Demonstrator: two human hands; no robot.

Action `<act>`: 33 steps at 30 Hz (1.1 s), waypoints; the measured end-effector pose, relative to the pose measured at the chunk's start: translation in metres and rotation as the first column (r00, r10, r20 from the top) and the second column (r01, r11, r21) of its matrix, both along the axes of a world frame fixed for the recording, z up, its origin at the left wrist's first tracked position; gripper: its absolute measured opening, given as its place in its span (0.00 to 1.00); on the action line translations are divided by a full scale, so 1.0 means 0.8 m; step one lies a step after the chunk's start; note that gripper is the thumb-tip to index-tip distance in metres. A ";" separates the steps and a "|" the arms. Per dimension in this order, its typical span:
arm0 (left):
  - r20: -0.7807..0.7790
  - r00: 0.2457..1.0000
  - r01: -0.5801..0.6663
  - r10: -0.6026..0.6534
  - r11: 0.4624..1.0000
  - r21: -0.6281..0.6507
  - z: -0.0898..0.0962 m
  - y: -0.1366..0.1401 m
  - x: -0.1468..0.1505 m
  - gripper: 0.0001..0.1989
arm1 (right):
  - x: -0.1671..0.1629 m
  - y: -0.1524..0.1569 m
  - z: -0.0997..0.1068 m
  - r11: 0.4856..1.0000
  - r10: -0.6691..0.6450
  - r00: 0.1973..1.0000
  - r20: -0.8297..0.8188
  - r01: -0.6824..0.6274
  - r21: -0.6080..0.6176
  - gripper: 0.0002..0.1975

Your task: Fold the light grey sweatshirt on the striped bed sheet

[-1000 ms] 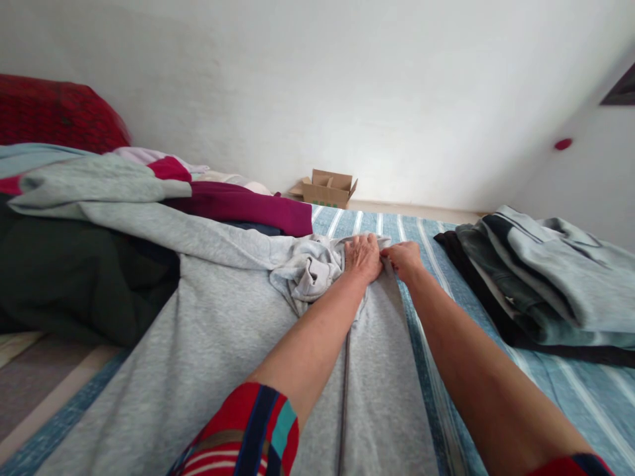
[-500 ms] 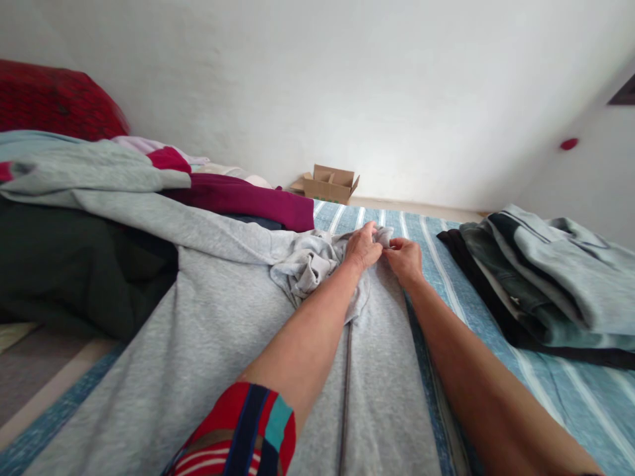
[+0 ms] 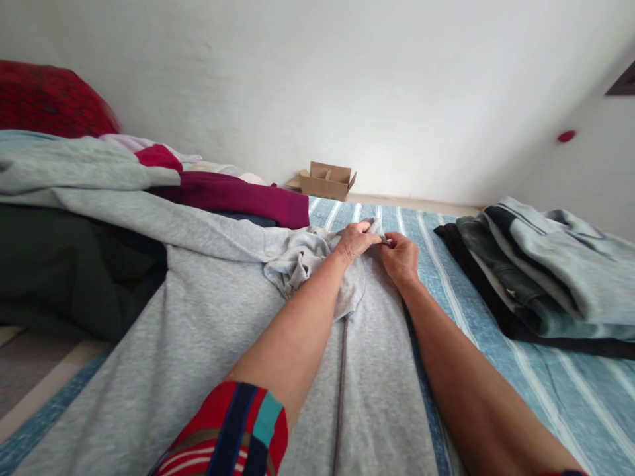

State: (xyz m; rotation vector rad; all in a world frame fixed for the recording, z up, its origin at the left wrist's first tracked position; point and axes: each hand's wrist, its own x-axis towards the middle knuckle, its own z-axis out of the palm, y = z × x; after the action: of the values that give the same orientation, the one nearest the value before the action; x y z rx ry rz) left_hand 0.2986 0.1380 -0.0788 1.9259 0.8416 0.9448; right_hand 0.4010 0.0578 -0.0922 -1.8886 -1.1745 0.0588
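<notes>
A light grey zip-front hoodie lies spread over the bed, its dark zip line running toward me. One long sleeve stretches to the left over other clothes. At its far end the fabric is bunched into folds. My left hand pinches the grey cloth there, with the forearm crossing over the garment. Close beside it on the right, my right hand grips the same far edge between thumb and fingers. The two hands nearly touch, and a small peak of cloth stands up between them.
A stack of folded clothes sits on the blue striped bedcover at right. Heaped clothes, including a maroon garment and a dark one, fill the left. Behind are a cardboard box and a white wall.
Both hands stay at the bunched far edge and have drawn closer together, the cloth between them shifting slightly. The whole view has moved a little.
</notes>
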 end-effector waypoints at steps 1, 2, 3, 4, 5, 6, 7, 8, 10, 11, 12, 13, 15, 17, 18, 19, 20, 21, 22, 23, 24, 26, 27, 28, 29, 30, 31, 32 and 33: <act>0.014 1.000 0.008 -0.008 1.000 -0.022 0.000 0.001 -0.001 0.09 | 0.000 0.000 0.000 1.000 0.009 1.000 0.004 -0.009 0.009 0.13; 0.031 0.999 0.015 -0.013 0.999 -0.048 0.001 0.002 -0.001 0.09 | 0.000 -0.001 -0.001 1.000 0.022 1.000 0.007 -0.022 0.018 0.13; 0.046 0.999 0.020 -0.016 0.997 -0.077 0.001 0.002 -0.002 0.09 | 0.000 -0.001 -0.001 0.999 0.035 0.999 0.010 -0.035 0.027 0.13; 0.057 0.998 0.026 -0.020 0.994 -0.106 0.002 0.002 -0.002 0.09 | 0.000 -0.001 -0.002 0.998 0.045 0.999 0.011 -0.045 0.034 0.14; 0.063 0.998 0.034 -0.026 0.990 -0.134 0.003 0.002 -0.002 0.09 | 0.001 -0.001 -0.003 0.998 0.050 0.999 0.010 -0.051 0.040 0.14; 0.060 0.998 0.043 -0.034 0.987 -0.155 0.004 0.001 -0.001 0.09 | 0.001 -0.001 -0.004 0.998 0.053 0.999 0.007 -0.053 0.045 0.15; 0.055 0.997 0.055 -0.046 0.983 -0.175 0.005 0.000 -0.001 0.09 | 0.001 -0.001 -0.004 0.997 0.058 0.998 0.004 -0.058 0.049 0.16; 0.048 0.997 0.067 -0.059 0.979 -0.192 0.005 -0.001 -0.001 0.10 | 0.001 -0.001 -0.005 0.996 0.066 0.998 0.001 -0.066 0.052 0.17; 0.046 0.996 0.087 -0.079 0.970 -0.227 0.006 -0.002 -0.001 0.11 | 0.001 -0.001 -0.007 0.995 0.086 0.996 -0.003 -0.086 0.058 0.17; 0.056 0.995 0.093 -0.082 0.965 -0.245 0.005 -0.002 -0.001 0.11 | 0.001 -0.001 -0.007 0.994 0.093 0.996 -0.004 -0.092 0.059 0.18; 0.077 0.994 0.100 -0.083 0.959 -0.265 0.005 -0.002 -0.001 0.11 | 0.002 -0.001 -0.008 0.994 0.094 0.996 -0.007 -0.094 0.056 0.18; 0.108 0.991 0.111 -0.083 0.952 -0.285 0.004 -0.002 -0.001 0.11 | 0.002 -0.001 -0.008 0.995 0.091 0.996 -0.012 -0.090 0.049 0.18; 0.183 0.979 0.146 -0.090 0.935 -0.322 0.002 0.000 -0.001 0.11 | 0.003 -0.002 -0.007 0.997 0.074 0.997 -0.024 -0.074 0.027 0.18; 0.234 0.966 0.185 -0.107 0.921 -0.341 0.002 0.001 -0.002 0.12 | 0.004 -0.004 -0.006 0.998 0.056 0.998 -0.031 -0.056 0.003 0.19; 0.245 0.962 0.202 -0.120 0.916 -0.345 0.001 0.002 -0.002 0.12 | 0.004 -0.004 -0.006 0.999 0.049 0.998 -0.031 -0.049 -0.007 0.19; 0.249 0.959 0.218 -0.134 0.913 -0.346 0.001 0.002 -0.003 0.12 | 0.004 -0.005 -0.005 0.999 0.046 0.999 -0.029 -0.047 -0.016 0.19; 0.253 0.956 0.232 -0.148 0.909 -0.346 0.001 0.003 -0.004 0.12 | 0.004 -0.006 -0.004 0.998 0.047 0.998 -0.028 -0.048 -0.026 0.18; 0.261 0.952 0.247 -0.160 0.906 -0.344 0.001 0.004 -0.004 0.11 | 0.004 -0.007 -0.003 0.998 0.052 0.998 -0.029 -0.053 -0.038 0.17; 0.274 0.946 0.263 -0.172 0.903 -0.339 0.001 0.004 -0.005 0.11 | 0.003 -0.007 -0.003 0.997 0.060 0.998 -0.031 -0.062 -0.049 0.16; 0.291 0.940 0.276 -0.180 0.901 -0.334 0.001 0.005 -0.005 0.11 | 0.002 -0.008 -0.002 0.996 0.069 0.997 -0.034 -0.071 -0.061 0.15; 0.308 0.934 0.283 -0.181 0.900 -0.331 0.001 0.005 -0.005 0.10 | 0.002 -0.009 -0.002 0.994 0.076 0.996 -0.035 -0.078 -0.071 0.14; 0.336 0.928 0.282 -0.163 0.896 -0.342 0.001 0.006 -0.005 0.11 | 0.000 -0.010 -0.001 0.993 0.080 0.996 -0.033 -0.082 -0.083 0.13; 0.346 0.927 0.275 -0.146 0.893 -0.358 0.001 0.006 -0.004 0.11 | -0.001 -0.010 0.000 0.993 0.078 0.997 -0.027 -0.080 -0.086 0.13; 0.357 0.926 0.266 -0.126 0.887 -0.378 0.001 0.006 -0.003 0.12 | -0.001 -0.010 0.000 0.993 0.073 0.997 -0.020 -0.075 -0.090 0.13; 0.369 0.923 0.261 -0.107 0.879 -0.398 0.002 0.005 -0.003 0.12 | -0.002 -0.010 0.000 0.993 0.066 0.998 -0.013 -0.067 -0.093 0.14; 0.384 0.919 0.260 -0.091 0.871 -0.416 0.003 0.005 -0.002 0.13 | -0.002 -0.010 0.000 0.994 0.059 0.998 -0.009 -0.060 -0.095 0.15; 0.398 0.914 0.262 -0.079 0.864 -0.430 0.004 0.004 -0.002 0.13 | -0.002 -0.010 0.000 0.994 0.051 0.999 -0.006 -0.052 -0.096 0.16; 0.410 0.909 0.266 -0.071 0.858 -0.440 0.005 0.004 -0.001 0.14 | -0.002 -0.010 0.000 0.995 0.044 0.999 -0.006 -0.044 -0.094 0.18; 0.416 0.907 0.270 -0.069 0.853 -0.446 0.005 0.003 -0.001 0.14 | -0.002 -0.010 0.000 0.995 0.039 0.999 -0.009 -0.040 -0.091 0.18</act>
State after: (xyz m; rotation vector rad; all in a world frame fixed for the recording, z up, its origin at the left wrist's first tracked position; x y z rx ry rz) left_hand 0.2975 0.1405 -0.0744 1.2859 0.5879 0.8561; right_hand 0.3997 0.0495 -0.0925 -1.9433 -1.2227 0.1431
